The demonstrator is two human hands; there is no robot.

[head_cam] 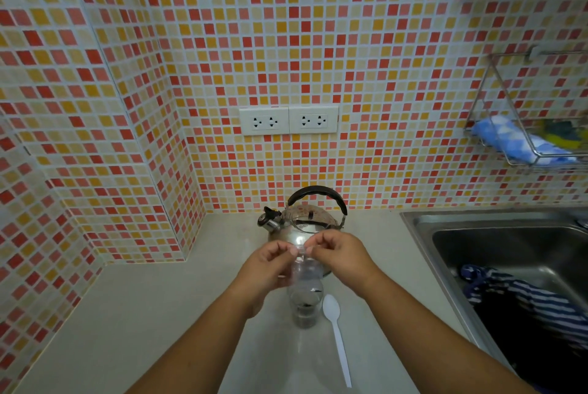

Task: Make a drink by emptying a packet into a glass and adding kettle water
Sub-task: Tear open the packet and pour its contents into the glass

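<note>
Both hands pinch the top edge of a small clear plastic packet (pixel 304 269), held upright just above a glass (pixel 304 307) on the beige counter (pixel 159 314). My left hand (pixel 270 261) grips its left corner, my right hand (pixel 337 253) its right corner. The glass looks clear with something dark near its bottom. Right behind the hands stands a steel kettle (pixel 302 222) with a black handle and its spout to the left. A white plastic spoon (pixel 337 336) lies on the counter just right of the glass.
A steel sink (pixel 477 234) sits at the right with a striped blue cloth (pixel 521 298) in it. A wire rack (pixel 521 139) with a blue cloth hangs on the tiled wall. Two double sockets (pixel 288 120) are above the kettle.
</note>
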